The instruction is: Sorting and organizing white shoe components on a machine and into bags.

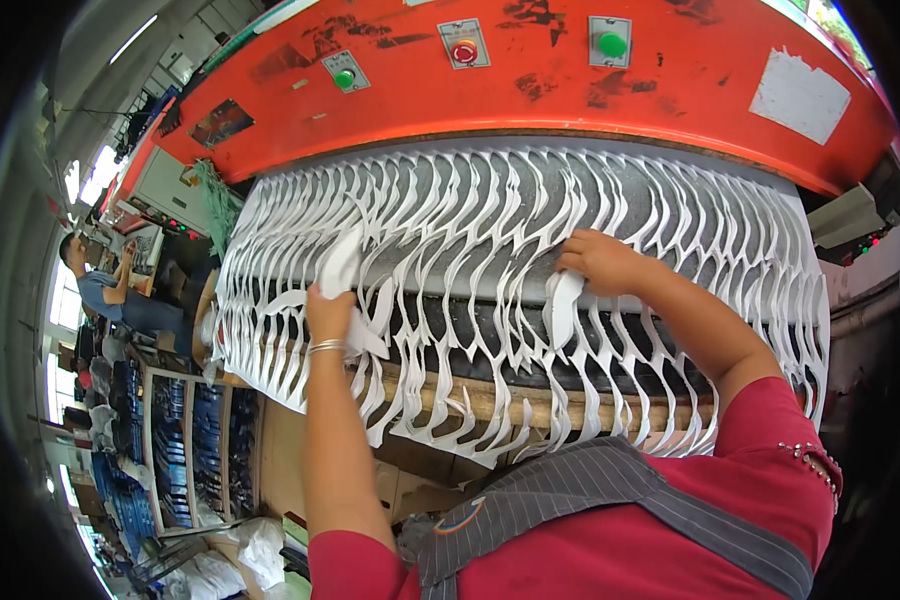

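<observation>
A layered white sheet (782,262), cut through with rows of curved openings, lies over the dark bed of a red machine. My left hand (328,312), with a bangle at its wrist, is closed around a white curved cut-out piece (342,262) that sticks up past the fingers. More white cut-outs (368,335) lie crosswise beside that hand. Farther right, my right hand (602,262) pinches the upper end of another white curved cut-out (564,312), which hangs down over the openings. My fingertips are partly hidden behind both pieces.
The red machine beam (400,90) crosses behind the sheet, carrying a red button (464,52) and green buttons (610,44). A wooden edge (530,405) runs along the near side. At left, a person (120,290) is beside another machine, above a rack of blue items (175,450).
</observation>
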`<state>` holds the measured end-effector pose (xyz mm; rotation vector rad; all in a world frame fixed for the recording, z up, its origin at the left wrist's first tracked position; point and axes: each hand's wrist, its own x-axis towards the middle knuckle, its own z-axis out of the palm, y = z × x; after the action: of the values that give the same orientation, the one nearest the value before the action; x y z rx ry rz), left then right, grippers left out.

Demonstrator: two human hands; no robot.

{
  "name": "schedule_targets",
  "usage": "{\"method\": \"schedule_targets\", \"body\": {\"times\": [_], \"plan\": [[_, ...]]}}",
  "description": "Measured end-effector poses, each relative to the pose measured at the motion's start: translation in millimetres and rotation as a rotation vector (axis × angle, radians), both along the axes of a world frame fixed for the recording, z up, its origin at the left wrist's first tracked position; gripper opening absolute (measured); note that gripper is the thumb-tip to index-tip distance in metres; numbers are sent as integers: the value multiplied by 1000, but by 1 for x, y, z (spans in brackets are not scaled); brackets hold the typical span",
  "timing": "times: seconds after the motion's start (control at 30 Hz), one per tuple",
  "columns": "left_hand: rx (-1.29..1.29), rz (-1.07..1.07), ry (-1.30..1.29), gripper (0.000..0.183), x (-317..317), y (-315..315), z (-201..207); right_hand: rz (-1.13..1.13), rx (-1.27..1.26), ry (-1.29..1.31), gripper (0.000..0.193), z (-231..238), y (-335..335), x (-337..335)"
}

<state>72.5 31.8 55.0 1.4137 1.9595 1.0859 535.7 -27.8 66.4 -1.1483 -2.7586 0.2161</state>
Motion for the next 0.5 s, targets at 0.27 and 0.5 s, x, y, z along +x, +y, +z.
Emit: {"method": "schedule_targets", "body": {"times": [0.27, 0.5], "plan": [[-362, -725, 395, 55, -8, -34, 23, -95, -243, 393, 35, 45, 28, 18], [-157, -515, 729, 26, 30, -66, 5, -339, -513, 679, 44, 80, 96, -141]]}}
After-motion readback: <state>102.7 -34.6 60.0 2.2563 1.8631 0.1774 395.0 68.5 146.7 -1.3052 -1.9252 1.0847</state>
